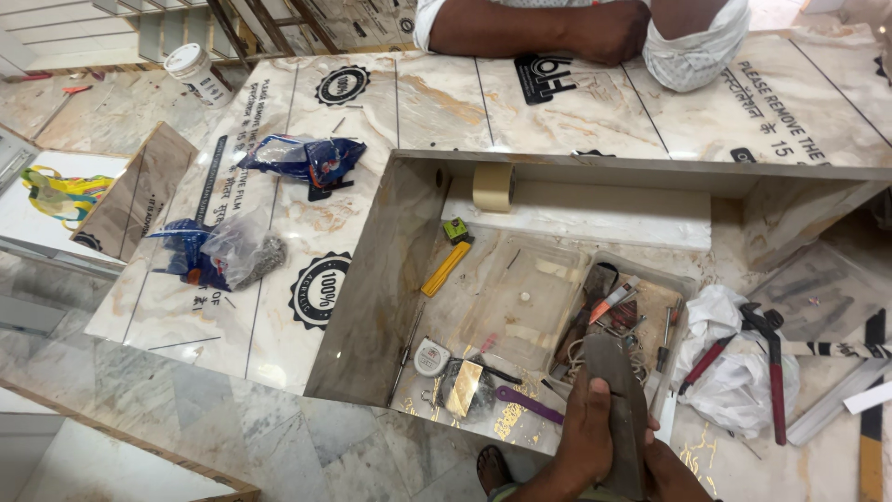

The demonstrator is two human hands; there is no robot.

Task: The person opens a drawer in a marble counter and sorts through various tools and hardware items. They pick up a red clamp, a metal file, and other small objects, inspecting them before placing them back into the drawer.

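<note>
Head view, lower right of the frame: the left hand (585, 437) is wrapped around a dark grey, flat, elongated slab-like piece (621, 409), fingers curled over its left edge and thumb closed against its face. The right hand (676, 472) shows only partly at the bottom edge, pressed against the lower right of the same piece; how far its fingers are closed cannot be told.

The piece stands nearly upright over the near edge of a clear plastic tray of mixed hand tools (683, 284), which sits inside a shallow open box of beige marble-pattern board (381, 279).

Handling judgement: the piece looks rigid and moderately heavy, with a matt surface unlikely to slip. Grip it along the long edges near mid-length, with support at the lower end.

Nearby items:
- yellow folding rule (446, 268), centre of the box
- round tape measure (431, 357), left of the hands
- roll of tan masking tape (493, 186), at the back wall
- red-handled pliers (774, 372) on crumpled white plastic, right

Another person's folded arms (557, 28) rest at the top.
</note>
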